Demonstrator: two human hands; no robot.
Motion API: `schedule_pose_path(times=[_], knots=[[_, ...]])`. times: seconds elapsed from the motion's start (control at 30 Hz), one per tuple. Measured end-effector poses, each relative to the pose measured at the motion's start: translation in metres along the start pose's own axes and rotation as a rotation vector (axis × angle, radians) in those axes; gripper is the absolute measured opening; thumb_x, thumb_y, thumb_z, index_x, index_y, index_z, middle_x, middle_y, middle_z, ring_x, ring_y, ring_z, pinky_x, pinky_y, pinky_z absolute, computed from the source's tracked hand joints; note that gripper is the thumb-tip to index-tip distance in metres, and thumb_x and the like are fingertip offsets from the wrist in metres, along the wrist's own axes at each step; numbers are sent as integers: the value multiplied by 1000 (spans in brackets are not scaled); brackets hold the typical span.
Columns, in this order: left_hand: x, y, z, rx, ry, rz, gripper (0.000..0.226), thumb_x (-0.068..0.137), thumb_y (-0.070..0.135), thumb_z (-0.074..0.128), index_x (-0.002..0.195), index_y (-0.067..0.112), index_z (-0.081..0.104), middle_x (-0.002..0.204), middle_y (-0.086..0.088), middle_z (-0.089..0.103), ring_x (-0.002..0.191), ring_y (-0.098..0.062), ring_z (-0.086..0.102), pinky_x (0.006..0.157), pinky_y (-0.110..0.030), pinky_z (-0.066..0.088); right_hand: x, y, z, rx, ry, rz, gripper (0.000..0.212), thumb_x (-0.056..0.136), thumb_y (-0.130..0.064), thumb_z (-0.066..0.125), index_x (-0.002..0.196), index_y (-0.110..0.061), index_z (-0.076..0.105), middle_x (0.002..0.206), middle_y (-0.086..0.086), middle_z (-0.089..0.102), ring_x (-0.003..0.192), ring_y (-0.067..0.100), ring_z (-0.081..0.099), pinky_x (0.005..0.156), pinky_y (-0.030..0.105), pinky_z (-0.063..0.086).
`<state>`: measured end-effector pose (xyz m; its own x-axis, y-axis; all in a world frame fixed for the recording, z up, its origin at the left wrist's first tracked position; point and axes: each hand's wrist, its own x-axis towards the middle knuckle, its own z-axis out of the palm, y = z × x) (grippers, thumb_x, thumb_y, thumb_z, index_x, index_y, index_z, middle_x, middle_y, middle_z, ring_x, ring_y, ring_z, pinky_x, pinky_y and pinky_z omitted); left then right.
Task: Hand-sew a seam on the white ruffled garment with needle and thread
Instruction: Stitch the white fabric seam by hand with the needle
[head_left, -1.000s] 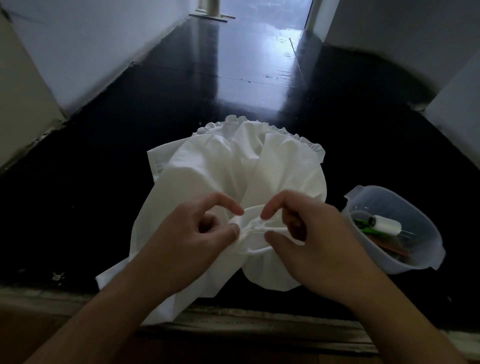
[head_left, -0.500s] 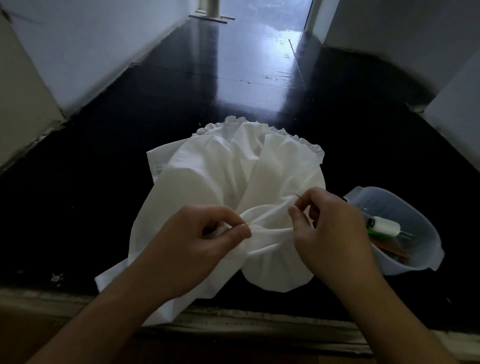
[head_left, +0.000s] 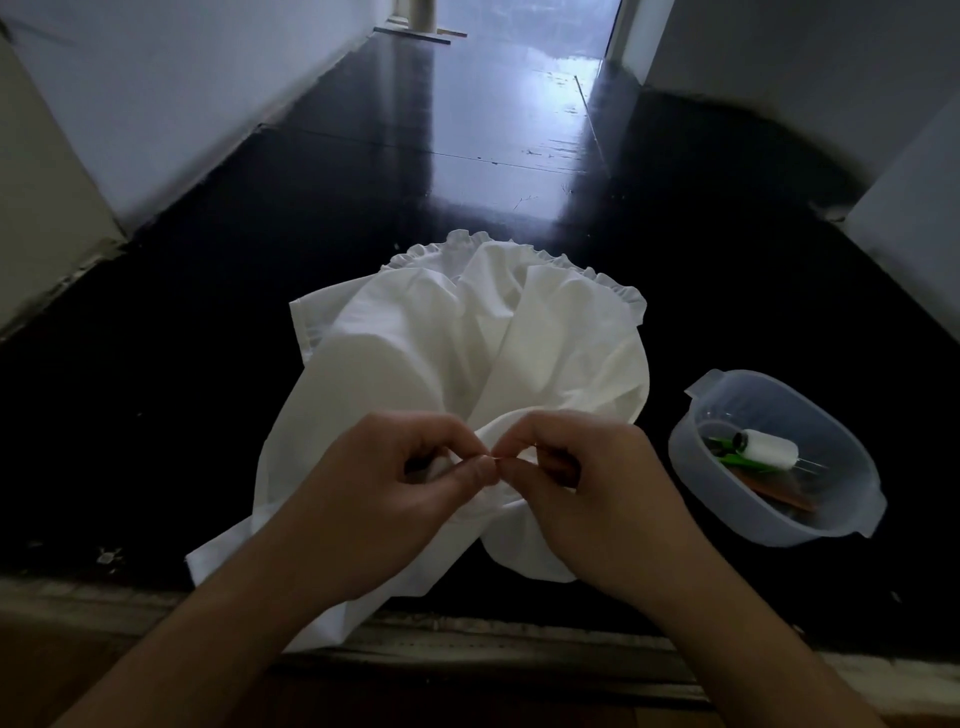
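the garment (head_left: 415, 364) lies heaped on the dark floor (head_left: 208, 364), a tub (head_left: 852, 525) with a spool (head_left: 769, 451) to its right. left hand (head_left: 384, 499) pinches a raised fold; right hand (head_left: 597, 499) pinches the needle (head_left: 511, 457) at that fold. mid-stitch, i'd say; next the point wants pushing through and drawing out.

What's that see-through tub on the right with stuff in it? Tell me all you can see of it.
The tub is a translucent, bluish-clear plastic container, oval, with a small tab handle at each end. It has no lid on, and sits upright on the dark floor, to the right of the white garment and apart from it. Inside lie a white thread spool, something green and something brownish. Neither hand touches it.
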<state>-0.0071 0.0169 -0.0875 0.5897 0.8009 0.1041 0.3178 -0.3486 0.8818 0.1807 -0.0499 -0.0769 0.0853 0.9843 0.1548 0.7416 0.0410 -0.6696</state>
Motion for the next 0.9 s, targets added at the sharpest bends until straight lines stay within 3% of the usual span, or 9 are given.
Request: schedule_pose_path(times=[0.1,0.23,0.33,0.4,0.47,0.6,0.7,0.9], knots=[[0,0,-1,17,7,0,9,90,39,75,82,35,78,58,-5,60,49,-12,50,52,-19,37,0,3,0,17,52,0,19,88,-16,79,76,-29,72,58,-10,51,55,7,48,55,14,39],[0,1,-2,32,31,-16,11,91,38,74,81,35,79,63,1,68,58,-18,61,57,-15,43,6,18,0,-12,264,196,24,86,-11,76,68,-25,69,56,-10,61,54,5,56,52,15,42],[0,0,-3,30,49,-15,13,92,36,75,80,34,79,60,2,66,51,-10,54,55,-14,41,9,23,-3,-72,310,343,17,90,-11,70,90,-28,71,70,-8,64,59,1,57,55,9,44],[0,0,-3,34,54,-17,13,91,36,74,80,34,79,58,3,64,50,-8,53,53,-15,39,8,20,-7,2,294,328,37,87,-4,66,115,-28,68,69,-6,55,58,1,53,54,10,42],[1,-1,-2,33,47,-24,12,91,39,73,81,35,79,62,1,67,55,-16,59,55,-19,40,5,9,-12,123,196,203,47,87,0,68,120,-34,67,66,-9,48,58,2,50,56,13,43],[0,-1,-1,11,24,-11,12,91,40,71,82,35,78,57,-3,59,49,-10,48,52,-23,36,2,-7,-4,165,-61,39,15,91,-18,77,94,-32,75,55,-7,42,52,5,43,55,15,39],[-1,0,-1,52,32,-14,12,90,40,72,81,35,78,59,2,64,52,-15,55,53,-20,40,3,0,0,99,-7,61,19,89,-22,77,74,-27,68,55,-3,52,50,6,45,53,15,38],[0,1,-1,36,52,-38,11,89,39,74,81,33,80,68,4,72,65,-17,67,62,-27,48,5,11,-4,33,189,166,24,89,-14,73,68,-24,64,57,-5,59,53,7,54,52,15,41]])
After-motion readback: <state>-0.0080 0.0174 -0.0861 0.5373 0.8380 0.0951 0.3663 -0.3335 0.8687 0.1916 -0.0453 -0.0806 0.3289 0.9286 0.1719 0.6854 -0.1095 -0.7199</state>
